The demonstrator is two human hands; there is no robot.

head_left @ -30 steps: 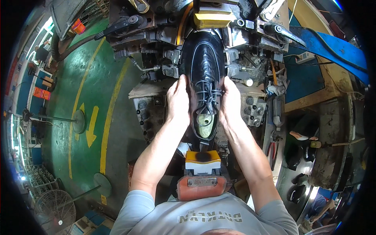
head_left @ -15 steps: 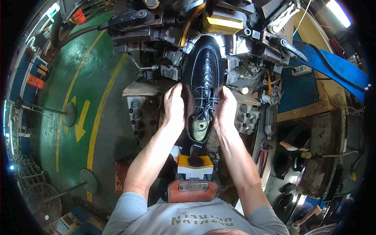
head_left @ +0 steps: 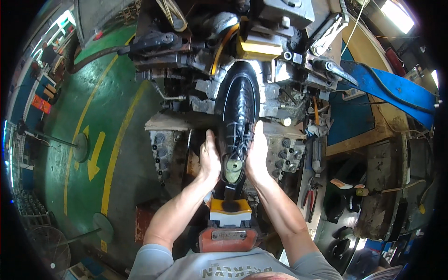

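Note:
A black leather lace-up shoe (head_left: 241, 100) lies lengthwise in front of me, its toe pointing away under the machine's yellow block (head_left: 258, 46). Inside the heel opening shows a pale green shoe last (head_left: 234, 171) with a round hole. My left hand (head_left: 211, 156) is closed along the left side of the shoe's rear, thumb upward. Against the opposite side, level with the laces, rests my right hand (head_left: 257, 151), its fingers largely hidden beneath. Grey metal clamp pads (head_left: 205, 88) stand on both sides of the forefoot.
An orange-yellow pad (head_left: 230, 205) on a red bracket (head_left: 227, 239) sits between my forearms. Control knobs (head_left: 160, 154) line panels left and right. Red-handled pliers (head_left: 308, 198) lie at the right. A blue arm (head_left: 392, 86) juts out at the far right.
The whole view has shifted, so shoe and machine appear lower. Both my hands have slid slightly back along the shoe toward its heel. The shoe keeps about the same place among the clamp pads.

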